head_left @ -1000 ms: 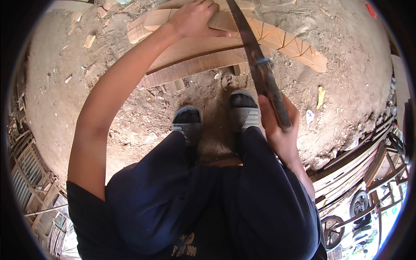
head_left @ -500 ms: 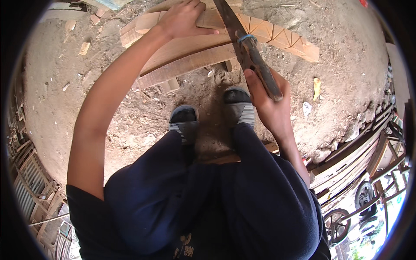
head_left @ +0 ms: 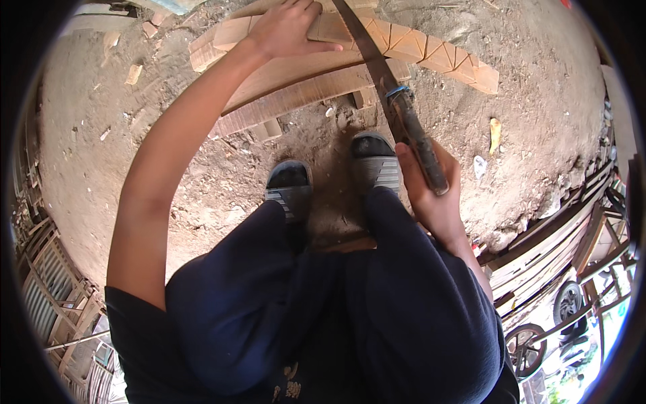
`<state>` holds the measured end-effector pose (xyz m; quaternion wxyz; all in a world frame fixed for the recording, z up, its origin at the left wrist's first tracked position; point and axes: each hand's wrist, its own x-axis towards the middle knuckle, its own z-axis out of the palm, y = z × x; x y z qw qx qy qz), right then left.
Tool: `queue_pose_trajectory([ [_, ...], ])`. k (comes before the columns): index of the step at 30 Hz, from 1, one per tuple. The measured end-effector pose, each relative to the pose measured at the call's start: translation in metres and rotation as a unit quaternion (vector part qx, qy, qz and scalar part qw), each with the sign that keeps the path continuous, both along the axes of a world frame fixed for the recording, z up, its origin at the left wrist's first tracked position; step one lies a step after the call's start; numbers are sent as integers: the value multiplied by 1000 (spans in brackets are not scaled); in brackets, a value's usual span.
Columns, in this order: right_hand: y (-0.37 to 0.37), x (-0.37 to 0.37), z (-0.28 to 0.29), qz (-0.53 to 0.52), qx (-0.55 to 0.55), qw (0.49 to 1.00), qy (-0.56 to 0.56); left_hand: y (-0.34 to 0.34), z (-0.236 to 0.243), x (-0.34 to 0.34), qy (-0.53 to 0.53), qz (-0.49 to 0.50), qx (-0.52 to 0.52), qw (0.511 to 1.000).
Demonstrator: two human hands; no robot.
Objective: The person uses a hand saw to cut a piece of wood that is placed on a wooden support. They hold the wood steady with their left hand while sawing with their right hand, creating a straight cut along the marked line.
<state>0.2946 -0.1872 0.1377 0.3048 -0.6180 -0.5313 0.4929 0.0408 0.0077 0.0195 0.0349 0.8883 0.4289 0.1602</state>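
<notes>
My right hand [head_left: 437, 195] is closed round the dark, worn handle of a handsaw [head_left: 369, 50], which has a blue band where handle meets blade. The blade slants up and away across a curved wooden piece [head_left: 431, 50] marked with zigzag lines or cuts along its right part. My left hand [head_left: 288, 30] presses on that piece left of the blade, its fingers bent over the far side and its thumb stretched toward the saw. Beneath lie a wider board [head_left: 282, 81] and a nearer curved wooden piece [head_left: 296, 104]. The blade's far end runs out of the picture.
Small wooden blocks [head_left: 268, 130] prop the nearer piece off the dirt floor [head_left: 222, 182]. My sandalled feet [head_left: 374, 161] are close to it. Wood scraps [head_left: 134, 74] lie at left, stacked planks [head_left: 538, 269] at right, with a motorcycle wheel [head_left: 526, 350] beyond.
My right hand has drawn the saw back toward me and slightly right, with the handle now lower. The left hand stays in its place on the wood.
</notes>
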Motion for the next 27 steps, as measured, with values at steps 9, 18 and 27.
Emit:
queue_pose_trajectory([
  [9,5,-6,-11,21,51,998,-15,5,3,-4,20,-20,-5,1000],
  [18,38,-16,-8,14,6,1000,22,3,9,-1,45,-11,-30,998],
  [27,49,-22,-18,-11,50,998,31,4,6,1,16,-12,19,1000],
])
